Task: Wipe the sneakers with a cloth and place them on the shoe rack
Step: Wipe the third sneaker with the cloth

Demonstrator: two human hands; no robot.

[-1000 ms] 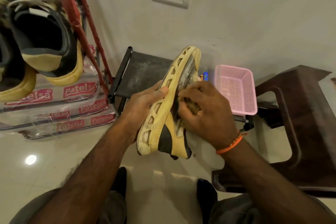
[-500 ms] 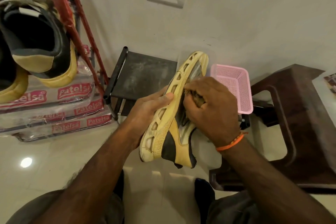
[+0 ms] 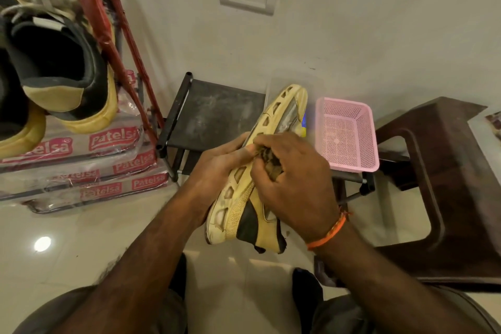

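A tan and black sneaker (image 3: 244,211) with a cream cut-out sole is held on its side in mid air, toe pointing away. My left hand (image 3: 217,168) grips its sole from the left. My right hand (image 3: 292,179) holds a bunched brown cloth (image 3: 268,161) pressed against the shoe's side near the middle. Another black and yellow sneaker (image 3: 62,70) sits on the red shoe rack (image 3: 108,24) at the upper left.
A low black metal stand (image 3: 214,114) is against the wall behind the shoe. A pink mesh basket (image 3: 347,133) sits to its right. A dark brown plastic stool (image 3: 447,190) stands at the right. Wrapped Patelsa packs (image 3: 81,165) lie under the rack.
My right hand with the cloth has slid back along the shoe toward its middle and closer to my left thumb. The shoe stays held in about the same place.
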